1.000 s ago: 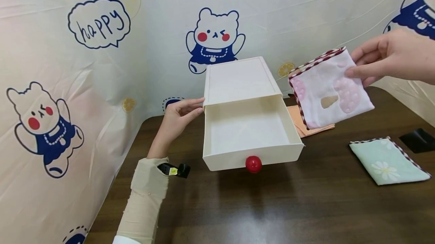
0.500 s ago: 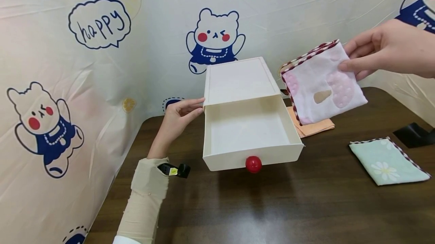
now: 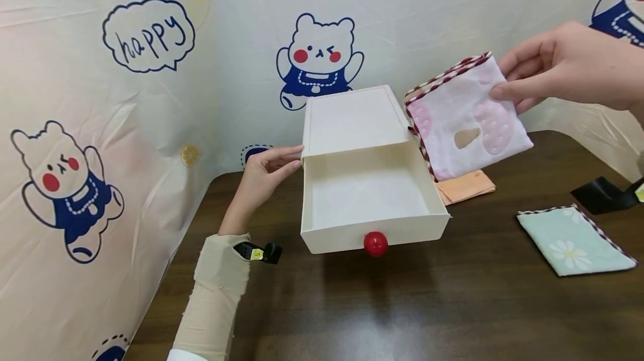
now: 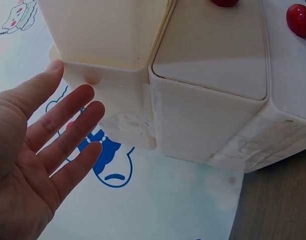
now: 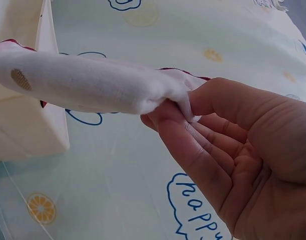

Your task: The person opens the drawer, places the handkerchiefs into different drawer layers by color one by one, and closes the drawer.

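My right hand (image 3: 563,67) pinches a folded white cloth (image 3: 453,146) with pink patches, a tan spot and a red-and-white braided edge. The cloth hangs above the table, overlapping the right side of a white drawer box (image 3: 357,118) in the head view. From the box a drawer (image 3: 374,235) with a red ball knob (image 3: 375,243) is pulled out, its inside bare. My left hand (image 3: 264,174) rests its fingertips on the box's left side. In the left wrist view, the left hand (image 4: 47,145) has its fingers spread and nearly straight. The right wrist view shows the cloth (image 5: 97,82) between thumb and fingers.
A folded orange cloth (image 3: 465,186) lies right of the box, partly hidden. Farther right is a folded mint-green cloth (image 3: 571,241) with a white flower. More drawer fronts with red knobs (image 4: 299,20) show in the left wrist view. A printed curtain (image 3: 236,70) stands behind the table.
My right hand has carried the white cloth left and slightly upward, closer to the drawer box. My left hand and the box have stayed in place.
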Demonstrator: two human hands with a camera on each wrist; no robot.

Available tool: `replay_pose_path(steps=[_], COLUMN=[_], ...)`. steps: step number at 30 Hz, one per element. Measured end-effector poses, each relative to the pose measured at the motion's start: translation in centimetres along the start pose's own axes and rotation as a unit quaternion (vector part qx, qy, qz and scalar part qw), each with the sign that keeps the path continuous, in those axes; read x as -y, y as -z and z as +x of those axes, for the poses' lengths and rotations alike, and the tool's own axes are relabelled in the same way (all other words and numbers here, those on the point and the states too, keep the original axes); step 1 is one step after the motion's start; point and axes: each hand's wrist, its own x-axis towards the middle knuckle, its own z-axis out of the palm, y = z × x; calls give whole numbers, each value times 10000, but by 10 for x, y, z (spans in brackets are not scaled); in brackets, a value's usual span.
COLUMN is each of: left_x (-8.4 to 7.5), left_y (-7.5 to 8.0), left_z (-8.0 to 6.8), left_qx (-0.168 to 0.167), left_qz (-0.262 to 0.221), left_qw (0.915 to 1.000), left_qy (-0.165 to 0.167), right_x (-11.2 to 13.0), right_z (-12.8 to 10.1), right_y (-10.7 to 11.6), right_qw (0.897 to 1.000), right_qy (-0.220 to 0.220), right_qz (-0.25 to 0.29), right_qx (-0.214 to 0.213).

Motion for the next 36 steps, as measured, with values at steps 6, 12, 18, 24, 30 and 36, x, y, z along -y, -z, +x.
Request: replay_pose_path(steps=[6,12,18,24,30,36], left_x=[0,0,0,0,1,1], left_y=[0,1,1,1,1,0], left_z=[0,0,0,0,0,0], left_qx=[14,13,15,31,6,21], left_qz=[10,22,-11,-22,-23,-15], left_qw=[10000,10000,10000,10000,10000,10000], left_qy=[26,-1,-18,-22,-4,-16], right_x=[5,8,10,12,18,26], right_z=[2,5,6,8,9,10], right_y=[0,1,2,2,-2,-9], right_qw=[10000,9999,9998,9996,9989,9971], right_qy=[67,144,164,225,414,624], right_qz=[-2,-38,95,180,228,416], right_qx=[39,21,20,26,-9,95])
